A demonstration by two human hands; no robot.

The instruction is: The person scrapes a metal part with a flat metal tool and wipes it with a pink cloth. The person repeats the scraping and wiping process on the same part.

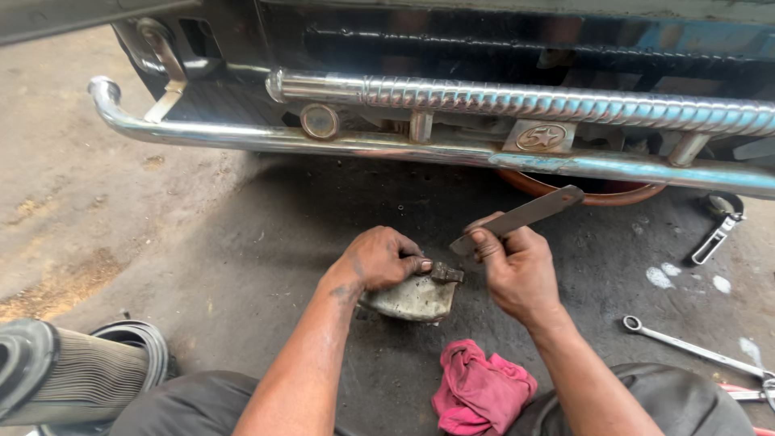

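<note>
Hands work on the ground: left hand grips a small dark part on a grey block, right hand closes around a flat metal strip.

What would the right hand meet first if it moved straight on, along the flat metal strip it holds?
Probably the chrome bumper bar. The right hand points the flat metal strip up and away, toward the reddish basin under that bar; depth is unclear, so it might pass beneath.
</note>
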